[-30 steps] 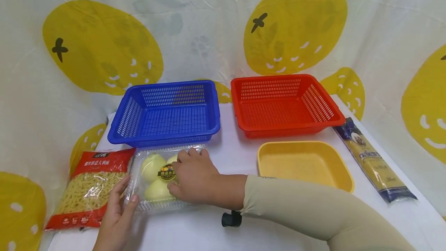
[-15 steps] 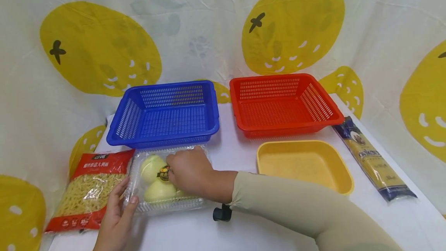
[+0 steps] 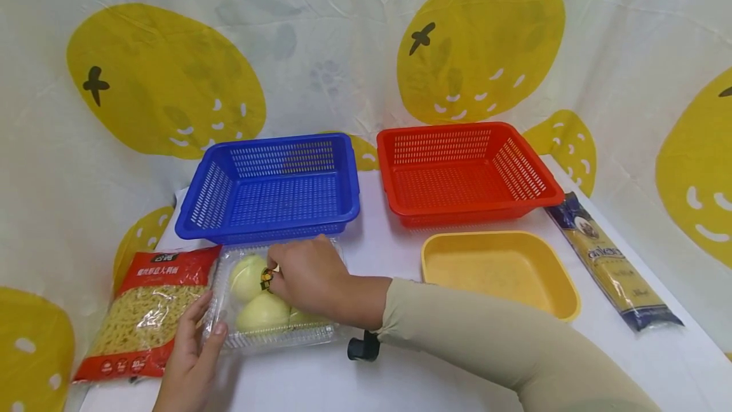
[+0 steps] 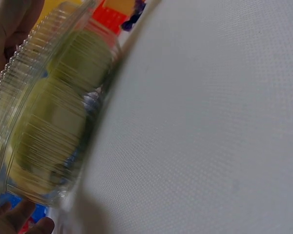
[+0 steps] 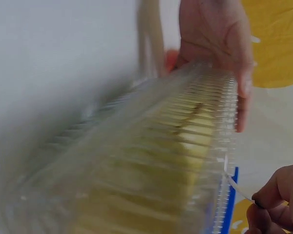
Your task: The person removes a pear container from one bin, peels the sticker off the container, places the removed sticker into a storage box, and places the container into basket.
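Note:
A clear plastic clamshell box [image 3: 284, 338] of pale green round fruit [image 3: 263, 313] lies on the white table. My right hand [image 3: 311, 281] is over its lid, thumb and finger pinching the edge of a black and gold sticker [image 3: 266, 279]. In the right wrist view the sticker [image 5: 240, 190] is partly lifted, bent up between the lid and my fingertips. My left hand [image 3: 191, 355] rests against the box's left side, fingers extended and thumb at the near corner. The left wrist view shows the box's ribbed side close up, with fingertips [image 4: 20, 217] at its lower end.
A red pasta bag [image 3: 149, 310] lies left of the box. Behind stand a blue basket [image 3: 269, 231] and a red basket [image 3: 469, 213]. A yellow tray [image 3: 500, 237] and a spaghetti packet [image 3: 614, 262] are at right. A printed curtain [image 3: 343, 37] hangs behind.
My right hand has gone from spread over the lid to pinching the sticker's right edge, and the sticker now folds up toward the left. The left hand stays in place.

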`<action>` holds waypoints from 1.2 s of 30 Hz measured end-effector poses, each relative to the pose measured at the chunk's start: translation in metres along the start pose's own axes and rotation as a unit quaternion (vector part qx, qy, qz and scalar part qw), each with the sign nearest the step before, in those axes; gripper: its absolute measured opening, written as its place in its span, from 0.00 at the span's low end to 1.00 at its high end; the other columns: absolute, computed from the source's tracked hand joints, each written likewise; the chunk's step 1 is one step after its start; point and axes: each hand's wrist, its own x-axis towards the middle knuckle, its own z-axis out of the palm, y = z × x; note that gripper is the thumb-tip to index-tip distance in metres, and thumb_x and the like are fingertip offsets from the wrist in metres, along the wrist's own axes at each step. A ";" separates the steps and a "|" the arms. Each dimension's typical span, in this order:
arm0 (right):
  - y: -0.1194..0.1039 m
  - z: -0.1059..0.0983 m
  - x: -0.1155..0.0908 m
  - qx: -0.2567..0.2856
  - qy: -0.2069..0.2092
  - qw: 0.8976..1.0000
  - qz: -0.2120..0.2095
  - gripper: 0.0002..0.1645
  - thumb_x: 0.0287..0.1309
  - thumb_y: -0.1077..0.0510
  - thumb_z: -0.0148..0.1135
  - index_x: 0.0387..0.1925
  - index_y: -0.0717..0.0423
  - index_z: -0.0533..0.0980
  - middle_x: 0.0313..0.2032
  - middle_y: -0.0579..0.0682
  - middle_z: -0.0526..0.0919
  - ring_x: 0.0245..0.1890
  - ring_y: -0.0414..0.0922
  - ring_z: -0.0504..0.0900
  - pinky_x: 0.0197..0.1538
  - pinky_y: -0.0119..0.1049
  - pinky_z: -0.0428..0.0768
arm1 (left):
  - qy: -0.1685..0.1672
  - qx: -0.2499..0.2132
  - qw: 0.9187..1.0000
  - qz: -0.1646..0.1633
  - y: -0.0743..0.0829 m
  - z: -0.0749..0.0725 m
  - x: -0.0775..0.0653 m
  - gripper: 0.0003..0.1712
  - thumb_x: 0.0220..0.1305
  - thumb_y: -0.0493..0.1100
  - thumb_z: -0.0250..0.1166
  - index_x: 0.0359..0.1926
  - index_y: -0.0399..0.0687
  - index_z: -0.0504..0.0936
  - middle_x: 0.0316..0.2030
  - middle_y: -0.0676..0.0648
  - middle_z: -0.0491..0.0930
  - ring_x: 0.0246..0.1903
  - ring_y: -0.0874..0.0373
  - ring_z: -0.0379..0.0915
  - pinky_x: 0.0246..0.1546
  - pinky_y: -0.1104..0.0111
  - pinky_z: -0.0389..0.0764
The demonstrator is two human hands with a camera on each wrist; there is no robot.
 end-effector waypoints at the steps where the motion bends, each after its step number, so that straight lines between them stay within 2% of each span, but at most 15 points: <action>1: 0.000 -0.002 0.000 0.008 0.002 1.000 0.000 0.05 0.60 0.52 0.70 0.38 0.41 0.86 0.27 0.32 0.85 0.28 0.33 0.80 0.34 0.36 0.72 | 0.000 0.002 1.000 -0.005 0.000 0.000 0.000 0.36 0.85 0.45 0.55 0.85 0.53 0.52 0.79 0.43 0.56 0.72 0.71 0.50 0.61 0.91 0.58; 4: 0.001 -0.008 0.000 0.026 -0.003 1.000 0.000 0.05 0.60 0.53 0.70 0.39 0.42 0.86 0.26 0.31 0.83 0.26 0.32 0.77 0.34 0.36 0.73 | -0.001 0.003 1.000 -0.008 0.000 0.000 0.000 0.36 0.85 0.46 0.55 0.85 0.53 0.51 0.80 0.43 0.56 0.71 0.73 0.50 0.60 0.91 0.58; 10: 0.005 -0.012 -0.001 0.044 -0.016 0.999 0.008 0.07 0.61 0.54 0.68 0.41 0.42 0.87 0.26 0.31 0.82 0.25 0.30 0.75 0.36 0.35 0.72 | -0.001 -0.004 1.000 0.007 -0.001 0.000 0.000 0.36 0.85 0.43 0.54 0.85 0.51 0.52 0.79 0.42 0.56 0.72 0.72 0.50 0.62 0.91 0.57; 16: 0.009 -0.016 -0.005 0.064 -0.013 0.998 0.011 0.09 0.61 0.57 0.66 0.41 0.43 0.87 0.25 0.31 0.81 0.26 0.30 0.74 0.37 0.35 0.71 | -0.006 0.002 1.000 -0.013 0.000 -0.001 0.000 0.36 0.86 0.46 0.54 0.85 0.53 0.51 0.80 0.43 0.55 0.72 0.71 0.50 0.60 0.91 0.59; 19: 0.012 -0.018 -0.007 0.068 -0.005 0.998 0.010 0.09 0.60 0.57 0.66 0.41 0.43 0.87 0.26 0.31 0.81 0.26 0.30 0.74 0.37 0.35 0.72 | -0.011 0.006 1.000 -0.021 0.000 -0.001 0.000 0.37 0.86 0.47 0.54 0.85 0.53 0.50 0.81 0.42 0.54 0.75 0.65 0.50 0.59 0.91 0.59; 24: 0.016 -0.023 -0.011 0.082 0.002 0.996 0.016 0.09 0.60 0.59 0.66 0.40 0.43 0.87 0.25 0.31 0.80 0.26 0.30 0.74 0.39 0.36 0.71 | -0.018 0.010 0.999 -0.034 0.002 -0.003 0.001 0.38 0.86 0.48 0.54 0.86 0.54 0.48 0.82 0.41 0.52 0.78 0.44 0.49 0.57 0.92 0.59; 26: 0.018 -0.024 -0.011 0.088 0.003 0.996 0.017 0.09 0.60 0.59 0.66 0.40 0.43 0.87 0.26 0.31 0.80 0.27 0.29 0.74 0.39 0.36 0.71 | -0.020 0.010 0.999 -0.035 0.003 -0.004 0.002 0.38 0.86 0.48 0.54 0.86 0.55 0.48 0.82 0.41 0.52 0.78 0.39 0.49 0.57 0.92 0.59; 28: 0.019 -0.025 -0.012 0.094 0.004 0.995 0.017 0.09 0.60 0.59 0.66 0.40 0.44 0.86 0.25 0.31 0.79 0.27 0.30 0.74 0.38 0.35 0.71 | -0.019 0.010 0.999 -0.028 0.002 -0.004 0.002 0.38 0.85 0.47 0.55 0.86 0.54 0.49 0.81 0.41 0.53 0.77 0.44 0.51 0.57 0.91 0.61; 33: 0.022 -0.025 -0.015 0.102 0.009 0.995 0.011 0.08 0.59 0.60 0.66 0.38 0.44 0.86 0.25 0.32 0.78 0.26 0.32 0.74 0.35 0.32 0.71 | -0.010 0.009 1.000 0.001 0.001 -0.002 0.001 0.35 0.85 0.43 0.55 0.84 0.51 0.52 0.79 0.43 0.57 0.69 0.72 0.55 0.57 0.90 0.64; 36: 0.025 -0.026 -0.016 0.115 0.011 0.993 0.014 0.08 0.58 0.60 0.66 0.38 0.45 0.85 0.25 0.33 0.78 0.26 0.33 0.74 0.31 0.29 0.71 | -0.011 0.011 1.000 -0.002 0.000 -0.002 0.001 0.36 0.85 0.45 0.55 0.85 0.53 0.52 0.79 0.43 0.57 0.68 0.76 0.54 0.56 0.90 0.64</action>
